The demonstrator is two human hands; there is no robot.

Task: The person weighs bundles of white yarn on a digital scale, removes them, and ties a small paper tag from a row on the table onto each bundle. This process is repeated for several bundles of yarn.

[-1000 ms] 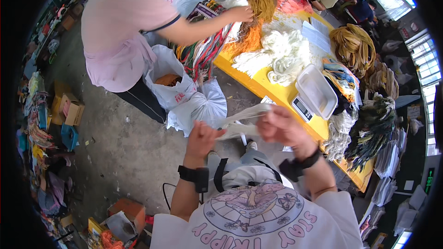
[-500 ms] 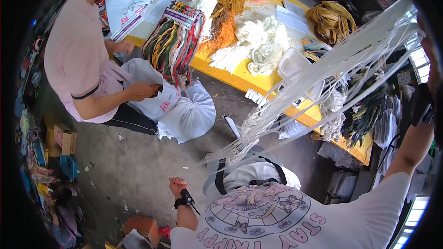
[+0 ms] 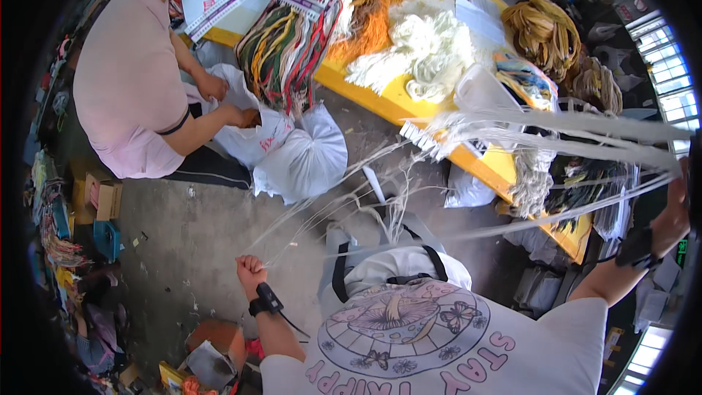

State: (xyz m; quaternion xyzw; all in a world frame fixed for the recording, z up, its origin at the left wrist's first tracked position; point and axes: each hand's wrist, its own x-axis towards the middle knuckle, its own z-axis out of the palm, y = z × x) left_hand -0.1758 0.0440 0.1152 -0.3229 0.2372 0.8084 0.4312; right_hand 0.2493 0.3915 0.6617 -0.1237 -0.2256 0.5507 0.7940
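Long strands of white yarn (image 3: 621, 126) stretch across in front of me, blurred by motion. At the far right, by the dark rim of the picture, my right hand (image 3: 674, 208) is closed round the thick end of this yarn; its fingers show only in part. Low on the left, my left hand (image 3: 251, 272) makes a fist, and a few thin strands run from it up to the bundle. Between the hands the yarn spreads and sags, with loose ends dangling over my lap. Each wrist wears a black strapped device.
A yellow table (image 3: 380, 115) bears white yarn heaps (image 3: 439, 51), ochre skeins (image 3: 542, 33), a clear plastic tub (image 3: 486, 88) and a card of coloured threads (image 3: 289, 47). At left, another person (image 3: 131, 80) reaches into a white sack (image 3: 267, 132). Cardboard boxes (image 3: 219, 347) stand lower left.
My right hand has come down, and the raised yarn has dropped with it. My left hand has moved left and up, drawing thin strands out. The other person now has both hands at the sack.
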